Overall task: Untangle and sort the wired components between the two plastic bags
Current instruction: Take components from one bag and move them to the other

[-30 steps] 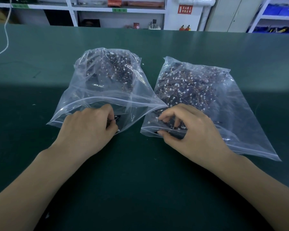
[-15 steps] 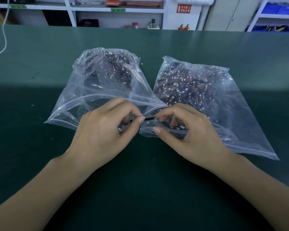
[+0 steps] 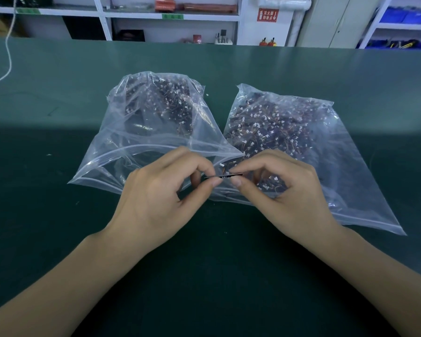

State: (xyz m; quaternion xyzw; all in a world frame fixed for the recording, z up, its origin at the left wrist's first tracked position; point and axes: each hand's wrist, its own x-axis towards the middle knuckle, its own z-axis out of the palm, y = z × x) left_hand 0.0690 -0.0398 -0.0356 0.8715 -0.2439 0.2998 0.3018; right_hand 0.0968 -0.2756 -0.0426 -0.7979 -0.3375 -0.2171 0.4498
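One small wired component (image 3: 223, 176), a thin dark strip with fine orange leads and a white plug trailing off its upper side, held level just above the near edges of the two bags; pinched at its left end between thumb and forefinger of the left hand (image 3: 156, 198), and at its right end the same way by the right hand (image 3: 284, 193); both hands thus closed on the one piece, the remaining fingers curled loosely behind; held between the two hands probably to draw the strip taut and work its leads free of the tangle, since the wires run back toward the mouth of the right bag (image 3: 314, 152); hard to tell whether the plug is already clear of the heap. Right bag lying flat and packed with a dense snarl of dark parts, white plugs and reddish wire; left bag (image 3: 136, 132) puffed up with its mouth gaping toward the hands, holding a smaller pile at its far end, likely the receiving side for sorted pieces. Both bags side by side, nearly touching, on the dark green worktop (image 3: 58, 215); shelving (image 3: 170, 18) along the far wall.
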